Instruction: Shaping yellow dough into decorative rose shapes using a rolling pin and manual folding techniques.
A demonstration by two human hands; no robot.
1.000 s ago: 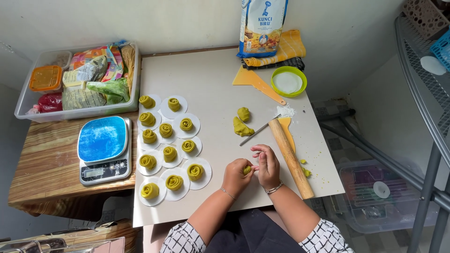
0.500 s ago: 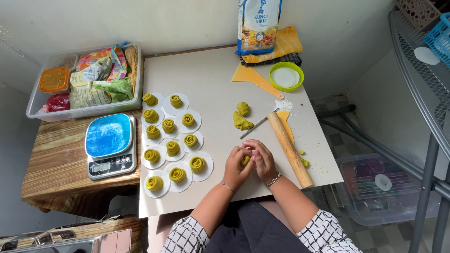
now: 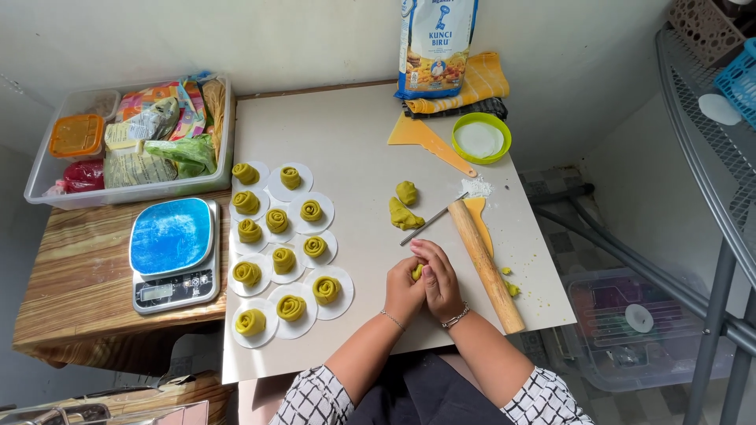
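My left hand [image 3: 403,291] and my right hand [image 3: 438,277] are pressed together around a small yellow-green dough piece [image 3: 416,271] just above the grey board [image 3: 354,157]. Only a bit of the dough shows between the fingers. To the left lie several rolled dough spirals [image 3: 282,260], each on a white paper round. Two loose dough lumps [image 3: 403,206] sit just beyond my hands. A wooden rolling pin [image 3: 487,266] lies to the right of my right hand, with a thin metal tool [image 3: 429,222] beside it.
A blue kitchen scale [image 3: 173,253] stands on the wooden table at left, behind it a clear tub of packets [image 3: 134,142]. At the back are a flour bag [image 3: 435,43], folded cloths, a green bowl of flour [image 3: 480,138] and a yellow scraper [image 3: 429,140]. Metal rack at right.
My hands stay cupped together on the dough piece, fingers shifting slightly around it. The camera view has drifted a little.
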